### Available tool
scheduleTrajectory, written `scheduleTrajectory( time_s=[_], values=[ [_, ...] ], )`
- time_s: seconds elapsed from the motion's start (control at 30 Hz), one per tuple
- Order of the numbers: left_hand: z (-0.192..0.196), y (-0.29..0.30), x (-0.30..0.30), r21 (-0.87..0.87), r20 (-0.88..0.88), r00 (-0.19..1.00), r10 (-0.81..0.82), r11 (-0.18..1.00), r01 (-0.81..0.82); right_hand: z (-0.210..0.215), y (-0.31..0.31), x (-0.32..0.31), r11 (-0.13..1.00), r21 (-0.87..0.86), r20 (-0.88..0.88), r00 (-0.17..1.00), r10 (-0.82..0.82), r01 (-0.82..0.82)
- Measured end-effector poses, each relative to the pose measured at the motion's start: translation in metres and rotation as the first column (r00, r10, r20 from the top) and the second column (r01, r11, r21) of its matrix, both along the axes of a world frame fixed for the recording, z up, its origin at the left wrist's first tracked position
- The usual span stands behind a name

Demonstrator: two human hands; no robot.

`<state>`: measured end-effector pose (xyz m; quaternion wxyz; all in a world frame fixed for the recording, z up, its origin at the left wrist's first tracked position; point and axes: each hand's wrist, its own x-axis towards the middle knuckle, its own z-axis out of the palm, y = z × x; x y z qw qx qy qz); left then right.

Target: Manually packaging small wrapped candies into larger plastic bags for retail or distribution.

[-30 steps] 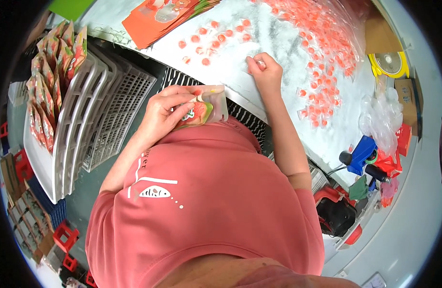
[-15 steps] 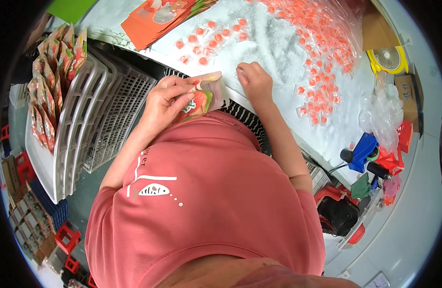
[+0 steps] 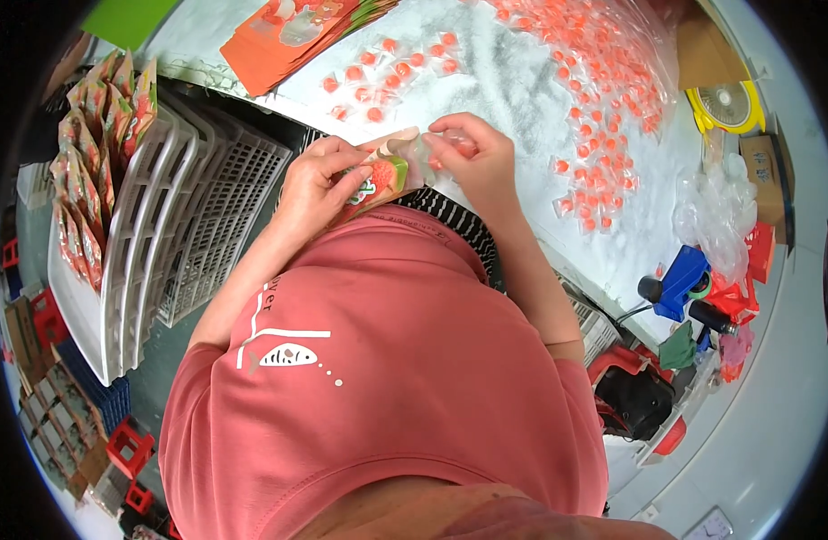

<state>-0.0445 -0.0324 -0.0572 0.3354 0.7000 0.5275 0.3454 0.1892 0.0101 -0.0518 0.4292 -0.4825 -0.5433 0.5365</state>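
Held at the table's near edge, a red and green printed pouch [image 3: 385, 183] has its clear mouth open toward the right. My left hand [image 3: 319, 187] is closed on its left side, thumb on the front. At that mouth, my right hand [image 3: 486, 166] pinches clear-wrapped red candies [image 3: 461, 142]; how many is hidden by the fingers. Beyond my hands lies a small group of wrapped red candies [image 3: 392, 81] on the white table [image 3: 504, 90]. A much larger heap of wrapped candies [image 3: 603, 94] spreads at the right, partly under clear plastic.
Flat red pouches [image 3: 274, 45] are stacked at the far left of the table. Filled-looking pouches [image 3: 94, 157] stand in stacked white crates [image 3: 153, 225] on the left. A yellow fan [image 3: 727, 108], clear plastic bags [image 3: 715, 211] and a blue device [image 3: 682, 283] occupy the right side.
My right hand has risen from the table edge and moved left to the pouch's mouth, where wrapped candies now show in its fingers. My left hand keeps its hold on the pouch.
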Motion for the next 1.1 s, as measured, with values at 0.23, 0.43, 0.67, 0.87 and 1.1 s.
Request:
scheduleTrajectory(
  time_s=[0.23,0.43,0.67,0.87,1.1],
  values=[
    [0.000,-0.001,0.004,0.038,-0.004,1.000,-0.026,0.999,0.026,-0.012,-0.002,-0.011,0.960,0.272,0.233,0.972,0.004,-0.070],
    [-0.002,-0.002,0.007,0.053,-0.028,0.998,-0.065,0.996,0.066,-0.010,0.002,-0.020,0.943,0.331,0.158,0.983,-0.097,0.040],
    [-0.002,-0.001,0.007,0.048,-0.019,0.999,-0.043,0.998,0.044,0.009,0.001,-0.031,0.984,-0.015,-0.281,0.944,-0.175,0.178],
    [-0.001,0.000,0.006,-0.016,0.039,0.999,-0.010,1.000,0.011,0.006,-0.005,-0.040,0.986,0.097,-0.188,0.975,-0.118,0.138],
    [-0.002,0.001,0.006,0.001,0.048,0.998,-0.044,0.999,0.044,-0.015,-0.003,-0.044,0.944,0.278,-0.114,0.982,-0.153,0.179]
  ],
)
